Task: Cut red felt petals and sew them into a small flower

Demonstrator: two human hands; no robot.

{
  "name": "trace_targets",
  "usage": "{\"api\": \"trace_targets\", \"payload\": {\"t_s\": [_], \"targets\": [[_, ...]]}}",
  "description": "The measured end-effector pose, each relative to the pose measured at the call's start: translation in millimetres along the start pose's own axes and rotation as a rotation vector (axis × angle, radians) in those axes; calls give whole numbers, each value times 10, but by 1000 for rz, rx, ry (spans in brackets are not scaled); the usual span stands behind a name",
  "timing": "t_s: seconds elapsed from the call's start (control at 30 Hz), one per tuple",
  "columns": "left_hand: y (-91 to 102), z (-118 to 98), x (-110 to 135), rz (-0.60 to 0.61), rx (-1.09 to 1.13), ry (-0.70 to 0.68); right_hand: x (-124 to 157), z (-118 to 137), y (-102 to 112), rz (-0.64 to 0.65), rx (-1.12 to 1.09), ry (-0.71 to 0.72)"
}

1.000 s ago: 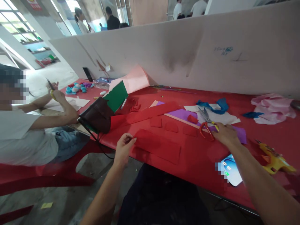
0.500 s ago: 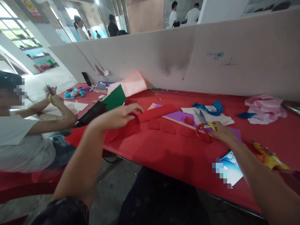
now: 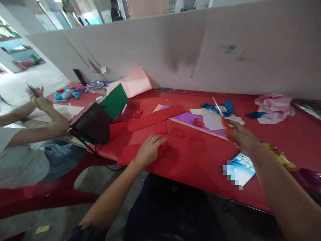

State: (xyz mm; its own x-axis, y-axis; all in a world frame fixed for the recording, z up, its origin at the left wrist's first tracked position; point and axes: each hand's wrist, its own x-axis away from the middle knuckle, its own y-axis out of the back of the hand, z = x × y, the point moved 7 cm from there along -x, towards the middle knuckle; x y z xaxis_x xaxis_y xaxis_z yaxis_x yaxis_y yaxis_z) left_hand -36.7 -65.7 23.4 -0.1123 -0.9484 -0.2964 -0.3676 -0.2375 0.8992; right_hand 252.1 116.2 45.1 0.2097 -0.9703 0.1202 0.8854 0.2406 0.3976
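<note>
In the head view, my left hand is low over the near part of the table, its fingers bent around the edge of a red felt sheet. Its thumb is hidden. My right hand grips a pair of scissors by the handle, blades pointing up and away. Between the hands lie small cut red pieces, faint against the red table. Behind them stretches a long red felt strip. A purple sheet and a white sheet lie left of the scissors.
A lit phone and a yellow tool lie near my right forearm. A dark bag and a green board stand at left. Beyond them a co-worker's hand holds scissors. A partition closes off the back.
My left hand has come down and nearer with the red sheet. My right hand has lifted the scissors, blades now steeper and apparently closed. The view has tilted down.
</note>
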Motion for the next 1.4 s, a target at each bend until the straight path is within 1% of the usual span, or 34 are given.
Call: {"api": "trace_targets", "payload": {"t_s": [0.03,0.07,0.13,0.17,0.2,0.27,0.3,0.37,0.43,0.5,0.57,0.8,0.87,0.93,1.07,1.17,1.27,1.4], "targets": [[21,-37,93,-38,3,19,205,18,-102,105,-200,-55],[20,-75,181,-56,9,27,442,26,-203,176,-362,-112],[-22,-110,323,-66,16,55,975,30,-476,338,-660,-195],[-46,-101,372,-75,24,77,1246,-17,-622,390,-765,-259],[-70,-77,407,-89,38,103,1517,-86,-795,467,-827,-332],[-114,-4,443,-126,86,145,1980,-220,-1117,609,-926,-399],[-136,35,449,-142,115,159,2167,-295,-1263,671,-971,-432],[-176,101,450,-161,164,175,2417,-455,-1488,708,-1053,-499],[-196,152,452,-180,196,199,2559,-576,-1664,727,-1112,-576],[-203,175,458,-188,213,216,2616,-635,-1796,736,-1152,-637],[-205,173,465,-185,216,219,2612,-639,-1894,734,-1173,-670],[-207,156,474,-172,209,205,2450,-489,-2121,648,-1182,-717],[-207,156,476,-171,211,204,2440,-477,-2152,643,-1204,-722],[-209,160,478,-169,209,212,2462,-493,-2160,666,-1233,-711],[-215,160,476,-163,200,220,2563,-598,-2133,718,-1250,-721],[-218,158,471,-164,189,212,2581,-638,-2124,704,-1232,-747],[-220,161,471,-168,174,211,2512,-580,-2155,669,-1226,-745],[-224,153,472,-158,163,206,2405,-432,-2274,647,-1247,-746]]}}
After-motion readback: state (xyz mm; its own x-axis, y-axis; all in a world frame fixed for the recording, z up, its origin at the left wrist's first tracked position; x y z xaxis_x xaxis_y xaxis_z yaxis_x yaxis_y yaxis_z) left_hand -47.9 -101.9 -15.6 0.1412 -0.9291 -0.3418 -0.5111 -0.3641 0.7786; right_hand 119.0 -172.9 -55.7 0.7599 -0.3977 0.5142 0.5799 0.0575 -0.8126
